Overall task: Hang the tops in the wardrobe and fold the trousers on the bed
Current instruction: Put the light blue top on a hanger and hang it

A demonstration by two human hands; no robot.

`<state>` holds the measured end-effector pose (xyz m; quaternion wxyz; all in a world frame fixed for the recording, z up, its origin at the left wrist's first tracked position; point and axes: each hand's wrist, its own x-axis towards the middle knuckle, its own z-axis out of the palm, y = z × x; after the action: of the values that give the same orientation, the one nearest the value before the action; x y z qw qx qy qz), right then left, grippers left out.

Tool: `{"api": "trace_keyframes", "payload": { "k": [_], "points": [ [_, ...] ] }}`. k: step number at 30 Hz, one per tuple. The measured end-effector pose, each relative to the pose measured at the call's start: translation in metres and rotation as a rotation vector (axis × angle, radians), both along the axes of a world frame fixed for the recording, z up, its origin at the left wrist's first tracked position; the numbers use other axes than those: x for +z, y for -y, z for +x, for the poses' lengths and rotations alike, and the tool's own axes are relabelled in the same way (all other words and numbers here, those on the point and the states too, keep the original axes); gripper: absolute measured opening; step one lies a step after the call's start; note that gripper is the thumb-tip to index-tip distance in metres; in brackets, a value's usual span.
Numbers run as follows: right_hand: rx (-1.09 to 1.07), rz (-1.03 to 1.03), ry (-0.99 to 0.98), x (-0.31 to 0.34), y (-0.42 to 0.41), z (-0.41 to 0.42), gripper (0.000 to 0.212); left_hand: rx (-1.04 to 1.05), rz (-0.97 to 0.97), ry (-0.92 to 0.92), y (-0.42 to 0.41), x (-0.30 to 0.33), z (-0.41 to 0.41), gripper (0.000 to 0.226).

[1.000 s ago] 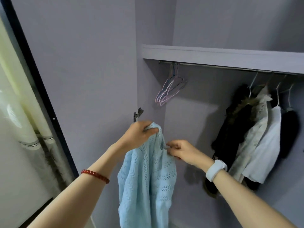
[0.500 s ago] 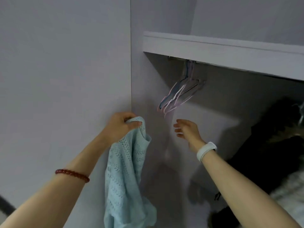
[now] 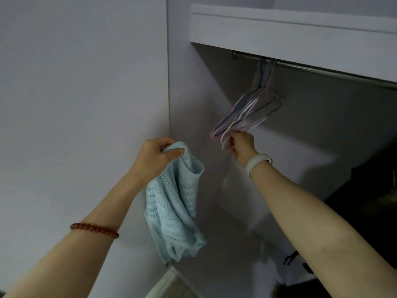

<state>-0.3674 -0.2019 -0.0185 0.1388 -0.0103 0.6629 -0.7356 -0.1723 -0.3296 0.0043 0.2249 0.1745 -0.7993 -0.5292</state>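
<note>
left hand (image 3: 154, 155) raised in front of the pale wall (image 3: 81, 93), fingers closed tight around the top edge of a light blue knitted top (image 3: 174, 203); top bunched at the grip and hanging loose below it, lower hem dangling free, well short of the rail. red bead bracelet (image 3: 94, 229) around the left forearm. right hand (image 3: 240, 145) lifted higher and further in, fingers pinched on the low end of a white hanger (image 3: 227, 134) in a bunch of thin hangers (image 3: 249, 108). bunch made up of pale pink, white and blue wire, hooked over the metal rail (image 3: 322, 70) near its left end, swung out at a slant toward the hand. white band (image 3: 256, 163) on the right wrist. rail fixed just under a pale shelf (image 3: 290, 35) inside the wardrobe (image 3: 214, 93). dark clothes (image 3: 369, 201) hanging at the far right, mostly in shadow, too dim to tell apart. a dark strap or clip (image 3: 290, 258) low down beside the right forearm, hard to make out. no trousers or bed visible from here.
</note>
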Motion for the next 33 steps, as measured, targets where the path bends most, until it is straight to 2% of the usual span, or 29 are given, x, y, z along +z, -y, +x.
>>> {"api": "trace_keyframes", "payload": {
  "k": [6, 11, 13, 16, 20, 23, 25, 26, 28, 30, 33],
  "points": [
    [-0.084, -0.155, -0.026, 0.026, -0.028, 0.015, 0.025, -0.036, 0.048, 0.039, -0.013, -0.001, 0.011, 0.004],
    [-0.055, -0.233, -0.011, 0.027, -0.053, 0.048, 0.026, -0.078, 0.117, 0.070, -0.023, -0.006, 0.031, 0.006],
    [-0.024, -0.250, 0.022, 0.011, -0.064, 0.070, 0.025, -0.086, 0.138, 0.083, -0.025, -0.008, 0.042, 0.002],
    [-0.018, -0.229, 0.054, -0.023, -0.080, 0.110, 0.024, -0.078, 0.143, 0.107, -0.027, -0.014, 0.063, 0.010],
    [0.017, -0.149, 0.052, -0.068, -0.103, 0.177, 0.035, -0.102, 0.169, 0.157, -0.034, -0.031, 0.099, 0.012],
    [0.061, -0.049, -0.007, -0.087, -0.117, 0.224, 0.048, -0.144, 0.188, 0.215, -0.039, -0.047, 0.124, 0.005],
    [0.050, -0.134, 0.040, -0.091, -0.125, 0.243, 0.056, -0.179, 0.188, 0.250, -0.041, -0.061, 0.141, 0.009],
    [0.046, -0.205, 0.089, -0.090, -0.129, 0.246, 0.054, -0.194, 0.185, 0.261, -0.042, -0.066, 0.148, 0.010],
    [0.061, -0.255, 0.193, -0.084, -0.130, 0.251, 0.034, -0.206, 0.163, 0.290, -0.046, -0.074, 0.159, 0.006],
    [0.057, -0.158, 0.244, -0.086, -0.126, 0.257, 0.016, -0.198, 0.152, 0.298, -0.051, -0.078, 0.168, 0.009],
    [-0.041, 0.196, 0.133, -0.101, -0.121, 0.274, 0.035, -0.208, 0.141, 0.310, -0.055, -0.083, 0.177, 0.006]
  ]
}}
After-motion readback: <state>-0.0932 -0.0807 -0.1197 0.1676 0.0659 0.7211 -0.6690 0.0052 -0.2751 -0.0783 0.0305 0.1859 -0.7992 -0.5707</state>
